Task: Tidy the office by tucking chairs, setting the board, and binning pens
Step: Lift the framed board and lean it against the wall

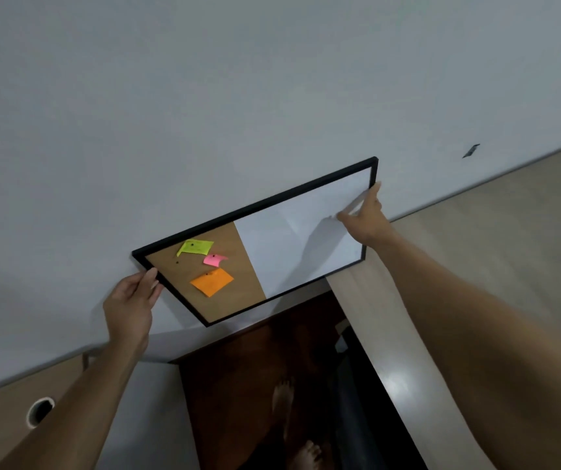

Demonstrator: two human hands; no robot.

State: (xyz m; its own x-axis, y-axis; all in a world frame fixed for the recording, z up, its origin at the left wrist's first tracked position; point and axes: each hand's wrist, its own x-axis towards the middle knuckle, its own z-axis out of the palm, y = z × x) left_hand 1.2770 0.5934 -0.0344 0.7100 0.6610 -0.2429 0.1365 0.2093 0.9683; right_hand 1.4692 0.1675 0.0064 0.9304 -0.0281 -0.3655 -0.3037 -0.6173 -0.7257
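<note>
A black-framed board (282, 239) lies flat against the white wall, tilted in the view. Its left part is cork with a yellow (195, 247), a pink (214, 259) and an orange sticky note (212, 281) pinned on; its right part is whiteboard. My left hand (133, 300) grips the frame's left edge. My right hand (362, 217) holds the frame's right edge, fingers over the whiteboard surface.
A light wood desk (496, 232) runs along the wall at the right. Another desk top with a round cable hole (39, 411) sits at lower left. Between them is a dark floor gap (255, 385) where bare feet show. A small dark mark (471, 150) is on the wall.
</note>
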